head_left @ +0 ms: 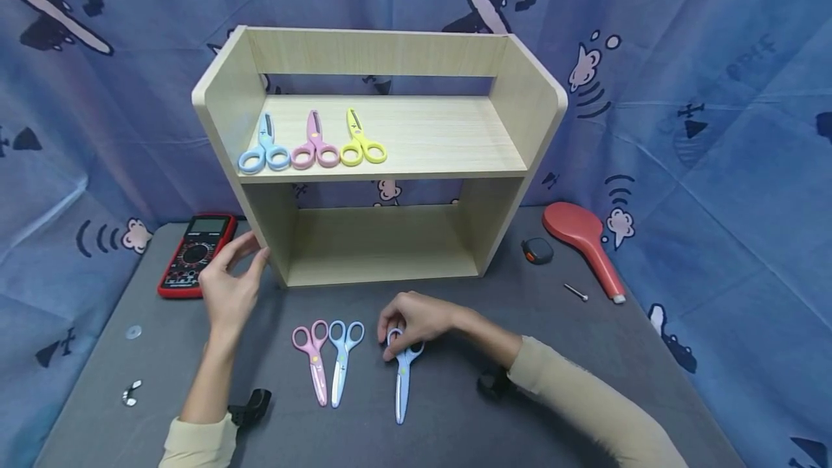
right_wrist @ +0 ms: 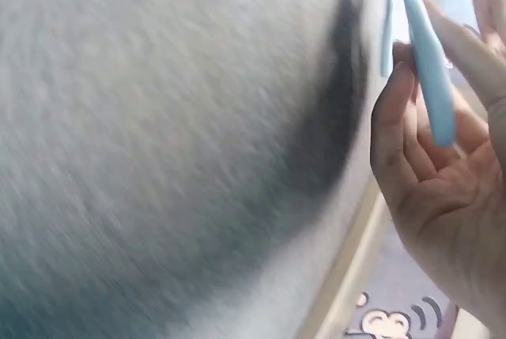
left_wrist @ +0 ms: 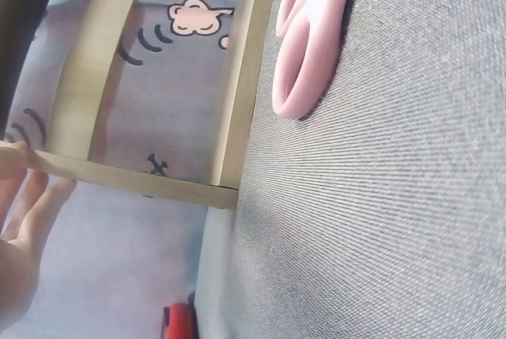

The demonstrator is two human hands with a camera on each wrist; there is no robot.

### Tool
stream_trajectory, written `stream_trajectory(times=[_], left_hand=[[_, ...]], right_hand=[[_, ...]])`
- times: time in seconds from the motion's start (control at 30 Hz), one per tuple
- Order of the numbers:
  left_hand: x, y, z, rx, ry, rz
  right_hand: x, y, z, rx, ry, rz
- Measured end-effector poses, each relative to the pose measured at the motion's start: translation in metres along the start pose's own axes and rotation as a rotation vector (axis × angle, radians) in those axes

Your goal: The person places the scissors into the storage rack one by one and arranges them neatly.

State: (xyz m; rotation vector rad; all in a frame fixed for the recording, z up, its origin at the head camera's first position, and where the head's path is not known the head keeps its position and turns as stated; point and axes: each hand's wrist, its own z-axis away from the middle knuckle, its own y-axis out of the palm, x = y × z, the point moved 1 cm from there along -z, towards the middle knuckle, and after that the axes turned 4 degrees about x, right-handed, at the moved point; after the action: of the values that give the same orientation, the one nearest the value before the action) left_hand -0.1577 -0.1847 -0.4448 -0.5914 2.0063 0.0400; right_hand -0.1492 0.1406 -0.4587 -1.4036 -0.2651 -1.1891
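Note:
My right hand (head_left: 416, 320) pinches the handle of blue scissors (head_left: 403, 381), whose blades point toward me. In the right wrist view, the light-blue scissors handle (right_wrist: 431, 62) sits between thumb and fingers, with a shadow on the table below. To the left lie pink scissors (head_left: 316, 367) and another blue pair (head_left: 341, 363) side by side, handles toward the shelf. My left hand (head_left: 230, 291) touches the left side panel of the wooden shelf (head_left: 383, 280), fingertips at its front edge. In the left wrist view, those fingers (left_wrist: 47, 205) lie along the panel's outer side.
On the upper board lie blue (head_left: 264, 146), pink (head_left: 315, 143) and yellow scissors (head_left: 360, 141) in a row. A red multimeter (head_left: 195, 255) lies left of the shelf. A tape measure (head_left: 537, 250), a screw (head_left: 575, 292) and a red paddle-shaped tool (head_left: 585, 240) lie to the right.

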Motion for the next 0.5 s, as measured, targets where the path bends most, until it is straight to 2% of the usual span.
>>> stream_trajectory(times=[0.3,0.5], left_hand=[[0.000,0.000,0.000,-0.005,0.010,0.013],[0.000,0.000,0.000,-0.004,0.016,0.012]], right_hand=[[0.013,-0.021,0.015,0.127,-0.010,-0.017],[0.017,-0.029,0.028,0.224,-0.023,-0.081]])
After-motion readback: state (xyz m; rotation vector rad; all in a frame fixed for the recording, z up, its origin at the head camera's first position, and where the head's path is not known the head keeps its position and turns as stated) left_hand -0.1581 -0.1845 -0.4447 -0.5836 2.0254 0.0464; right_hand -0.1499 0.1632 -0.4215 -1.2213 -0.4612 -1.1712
